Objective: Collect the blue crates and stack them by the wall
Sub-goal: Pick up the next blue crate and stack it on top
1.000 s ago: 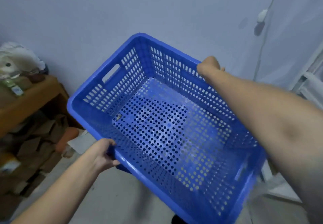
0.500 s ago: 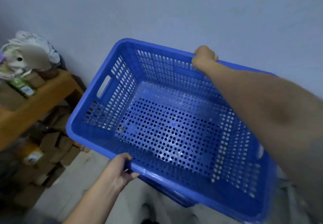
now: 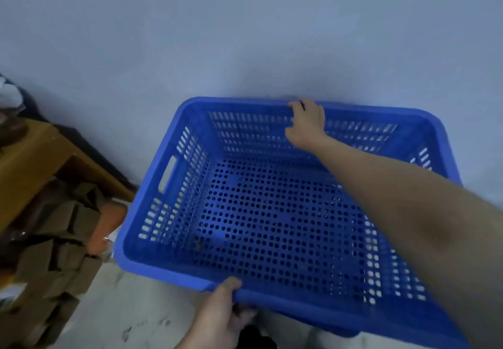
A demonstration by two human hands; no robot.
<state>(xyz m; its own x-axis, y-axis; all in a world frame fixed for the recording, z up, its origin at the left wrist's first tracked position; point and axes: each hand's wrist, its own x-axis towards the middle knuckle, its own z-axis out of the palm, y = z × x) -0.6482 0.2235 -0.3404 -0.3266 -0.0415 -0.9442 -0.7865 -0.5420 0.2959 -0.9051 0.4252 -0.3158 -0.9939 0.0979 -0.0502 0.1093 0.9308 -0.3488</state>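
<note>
A large blue perforated crate (image 3: 174,174) fills the middle of the view, empty, its far long side close to the pale wall (image 3: 245,35). My right hand (image 3: 306,126) reaches across the crate and grips its far rim. My left hand (image 3: 221,313) grips the near rim from below. Part of another blue crate (image 3: 340,331) shows under the near edge; how the two sit together is hidden.
A wooden table (image 3: 30,163) stands at the left against the wall, with stacked cardboard boxes (image 3: 54,253) and an orange object (image 3: 109,226) beneath it. Pale floor (image 3: 130,307) lies between the boxes and the crate.
The crate has levelled out and dropped lower toward the wall and floor, both hands still gripping it. The view has tilted down, and the table at the left sits further out of frame.
</note>
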